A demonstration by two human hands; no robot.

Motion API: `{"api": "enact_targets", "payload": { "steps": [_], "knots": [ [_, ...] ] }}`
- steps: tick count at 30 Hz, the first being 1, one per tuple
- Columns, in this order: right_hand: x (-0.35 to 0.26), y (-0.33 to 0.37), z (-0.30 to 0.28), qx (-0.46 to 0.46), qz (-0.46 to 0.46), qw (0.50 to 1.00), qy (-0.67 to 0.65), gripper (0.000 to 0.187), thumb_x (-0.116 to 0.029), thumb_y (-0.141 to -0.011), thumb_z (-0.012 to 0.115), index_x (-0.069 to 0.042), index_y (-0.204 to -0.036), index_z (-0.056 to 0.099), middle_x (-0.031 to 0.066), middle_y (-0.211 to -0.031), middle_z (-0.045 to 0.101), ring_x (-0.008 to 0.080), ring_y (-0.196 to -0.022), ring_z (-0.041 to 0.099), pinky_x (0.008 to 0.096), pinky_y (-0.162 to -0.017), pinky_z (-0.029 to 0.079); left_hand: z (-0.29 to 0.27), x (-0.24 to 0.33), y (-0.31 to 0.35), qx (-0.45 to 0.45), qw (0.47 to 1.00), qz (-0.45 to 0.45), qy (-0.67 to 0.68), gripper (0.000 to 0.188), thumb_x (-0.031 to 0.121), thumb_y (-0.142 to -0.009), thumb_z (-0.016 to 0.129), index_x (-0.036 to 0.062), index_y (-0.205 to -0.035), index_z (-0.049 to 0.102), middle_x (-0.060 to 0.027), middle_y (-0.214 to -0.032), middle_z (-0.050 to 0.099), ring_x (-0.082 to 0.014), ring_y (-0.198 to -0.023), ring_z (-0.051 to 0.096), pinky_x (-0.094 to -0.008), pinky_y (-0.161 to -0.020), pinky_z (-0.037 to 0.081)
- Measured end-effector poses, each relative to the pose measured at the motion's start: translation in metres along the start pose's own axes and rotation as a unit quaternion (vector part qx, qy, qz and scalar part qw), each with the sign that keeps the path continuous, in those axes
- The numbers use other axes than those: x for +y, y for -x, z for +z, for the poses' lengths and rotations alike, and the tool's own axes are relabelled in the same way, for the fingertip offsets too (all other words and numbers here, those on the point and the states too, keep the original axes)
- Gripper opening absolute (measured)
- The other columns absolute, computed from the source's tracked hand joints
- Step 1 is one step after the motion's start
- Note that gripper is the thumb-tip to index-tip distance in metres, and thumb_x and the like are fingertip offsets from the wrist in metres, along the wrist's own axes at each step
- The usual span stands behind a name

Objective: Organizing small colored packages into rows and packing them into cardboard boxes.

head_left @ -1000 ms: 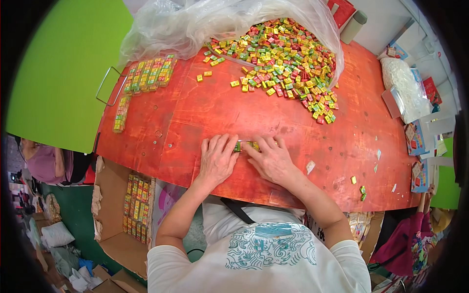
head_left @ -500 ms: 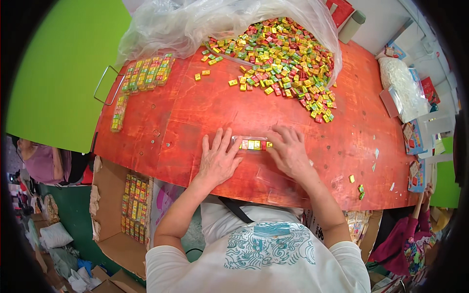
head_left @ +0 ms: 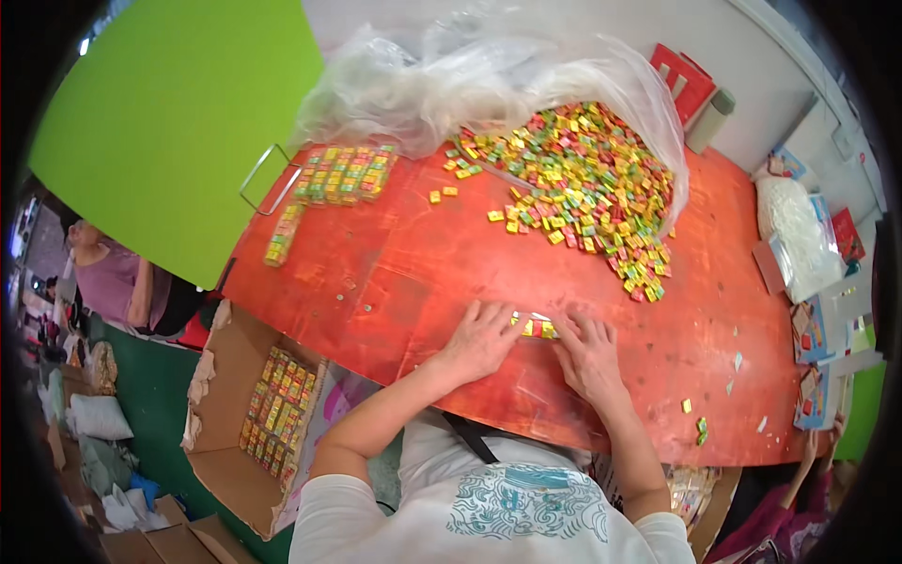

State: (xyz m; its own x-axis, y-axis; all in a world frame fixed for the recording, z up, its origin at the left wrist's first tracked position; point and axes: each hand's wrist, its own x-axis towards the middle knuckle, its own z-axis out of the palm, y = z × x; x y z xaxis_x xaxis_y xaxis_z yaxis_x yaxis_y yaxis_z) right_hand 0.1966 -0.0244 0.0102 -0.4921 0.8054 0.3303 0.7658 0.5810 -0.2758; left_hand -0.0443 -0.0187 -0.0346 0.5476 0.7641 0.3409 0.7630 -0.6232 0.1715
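Note:
A narrow clear plastic case lies near the front of the red table, with a row of small yellow, red and pale wrapped pieces inside. My left hand has its bent fingers closed on the left end of this case. At the opposite end, my right hand grips it, fingertips over the edge. The fingers cover both ends of the case. Beyond my hands spreads a large heap of small wrapped pieces in yellow, green and red, partly under a clear plastic bag.
Several filled cases lie side by side at the far left, with another case nearer. An open cardboard box holding filled cases stands below the table's left edge. Loose pieces lie at the right. Other people are at both sides.
The whole view has shifted, so the table appears farther right and lower. My left fingers, spread out before, are now bent at the case's end; my right hand has drawn to its right end.

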Motion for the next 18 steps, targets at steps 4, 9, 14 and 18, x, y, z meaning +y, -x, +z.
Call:
{"api": "enact_targets", "payload": {
  "steps": [4, 9, 14, 18],
  "knots": [
    [-0.010, -0.015, 0.016, -0.021, -0.047, 0.998, 0.041, 0.044, -0.018, -0.085, 0.074, -0.013, -0.128, 0.065, 0.0122, -0.131, 0.058, 0.0295, -0.117, 0.056, 0.0468, -0.102, 0.038, -0.004, -0.005, 0.004, 0.033, 0.999, -0.017, -0.002, 0.051, 0.018, -0.088, 0.069, 0.0017, -0.134, 0.058, -0.0179, -0.132, 0.056, -0.0338, -0.124, 0.051, -0.0487, -0.101, 0.040],
    [-0.006, -0.016, 0.016, -0.035, -0.036, 0.999, 0.017, 0.043, -0.019, -0.087, 0.072, -0.012, -0.128, 0.065, 0.0113, -0.133, 0.057, 0.0301, -0.118, 0.056, 0.0473, -0.102, 0.038, -0.005, -0.005, 0.000, 0.042, 0.998, -0.022, 0.038, 0.055, 0.014, -0.085, 0.072, 0.0011, -0.136, 0.056, -0.0182, -0.132, 0.056, -0.0343, -0.124, 0.052, -0.0483, -0.102, 0.040],
    [0.001, -0.009, 0.012, -0.011, 0.004, 1.000, -0.017, 0.043, -0.019, -0.087, 0.071, -0.010, -0.129, 0.064, 0.0123, -0.134, 0.057, 0.0316, -0.118, 0.056, 0.0476, -0.101, 0.039, -0.004, -0.004, 0.001, 0.048, 0.997, -0.026, 0.047, 0.058, 0.013, -0.084, 0.073, 0.0010, -0.137, 0.056, -0.0176, -0.131, 0.055, -0.0347, -0.122, 0.052, -0.0494, -0.102, 0.040],
    [0.000, 0.005, 0.001, -0.049, 0.002, 0.999, -0.019, 0.044, -0.020, -0.087, 0.072, -0.010, -0.129, 0.064, 0.0129, -0.133, 0.057, 0.0318, -0.118, 0.056, 0.0477, -0.101, 0.039, -0.006, -0.006, 0.005, 0.066, 0.996, -0.044, 0.043, 0.058, 0.012, -0.084, 0.073, 0.0013, -0.138, 0.055, -0.0163, -0.125, 0.055, -0.0358, -0.118, 0.053, -0.0500, -0.100, 0.041]
  ]
}}
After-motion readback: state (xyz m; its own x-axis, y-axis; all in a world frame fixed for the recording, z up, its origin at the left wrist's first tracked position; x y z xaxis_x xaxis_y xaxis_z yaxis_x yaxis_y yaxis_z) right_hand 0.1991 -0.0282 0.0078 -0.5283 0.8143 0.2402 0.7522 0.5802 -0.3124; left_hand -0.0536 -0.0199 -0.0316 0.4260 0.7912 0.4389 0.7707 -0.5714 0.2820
